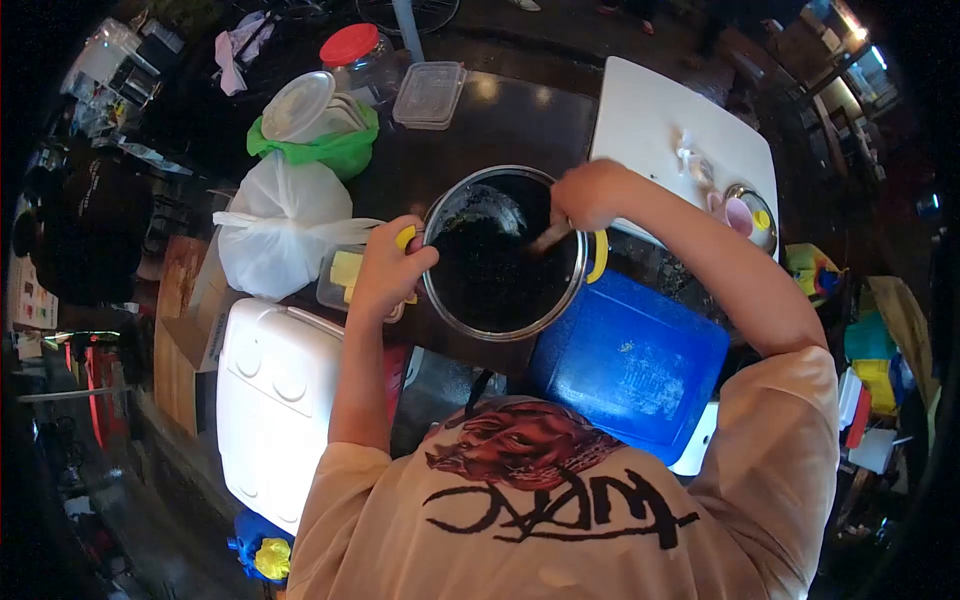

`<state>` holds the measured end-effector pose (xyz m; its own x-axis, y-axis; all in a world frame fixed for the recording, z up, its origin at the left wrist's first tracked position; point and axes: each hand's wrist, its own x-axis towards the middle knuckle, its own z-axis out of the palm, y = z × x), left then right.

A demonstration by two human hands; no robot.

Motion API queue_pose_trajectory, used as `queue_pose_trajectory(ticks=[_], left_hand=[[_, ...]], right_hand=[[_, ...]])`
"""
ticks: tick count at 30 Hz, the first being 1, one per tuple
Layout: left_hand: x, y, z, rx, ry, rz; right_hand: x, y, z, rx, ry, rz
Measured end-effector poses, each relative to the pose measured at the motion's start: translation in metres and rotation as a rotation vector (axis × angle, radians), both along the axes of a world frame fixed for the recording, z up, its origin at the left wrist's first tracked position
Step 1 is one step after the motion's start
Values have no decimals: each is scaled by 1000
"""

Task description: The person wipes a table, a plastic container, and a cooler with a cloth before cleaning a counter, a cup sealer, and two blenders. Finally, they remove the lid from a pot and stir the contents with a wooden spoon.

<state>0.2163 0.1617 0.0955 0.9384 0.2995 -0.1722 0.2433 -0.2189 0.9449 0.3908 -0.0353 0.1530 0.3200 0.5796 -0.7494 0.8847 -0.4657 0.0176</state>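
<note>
A big steel pot [578,292] with yellow handles stands on the dark table, filled with a dark, almost black mass [490,275]. My left hand [385,268] grips the pot's left yellow handle [404,238] at the rim. Over the pot's upper right edge, my right hand [588,193] is closed on a utensil handle [550,237] that slants down into the dark contents. The utensil's lower end is hidden in the mass.
A blue container [630,360] sits just right of the pot, a white cooler [268,400] to its left. White plastic bag [275,235], green bag with lids [320,145], red-lidded jar [352,50] and clear box [430,95] stand behind. White board [650,125] lies at the back right.
</note>
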Motion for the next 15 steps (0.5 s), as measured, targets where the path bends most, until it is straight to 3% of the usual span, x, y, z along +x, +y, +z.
queue_pose_trajectory(ticks=[4,10,14,15], left_hand=[[2,10,-9,-41,-8,-16],[2,10,-8,-63,18,6],[1,9,-5,-73,21,-14],[0,8,-5,-74,14,-9]], right_hand=[[-9,-27,-34,117,480,-423],[-57,-40,-51,434,872,-891],[-69,-33,-51,668,903,-1215],[-65,-34,-46,705,804,-1166]])
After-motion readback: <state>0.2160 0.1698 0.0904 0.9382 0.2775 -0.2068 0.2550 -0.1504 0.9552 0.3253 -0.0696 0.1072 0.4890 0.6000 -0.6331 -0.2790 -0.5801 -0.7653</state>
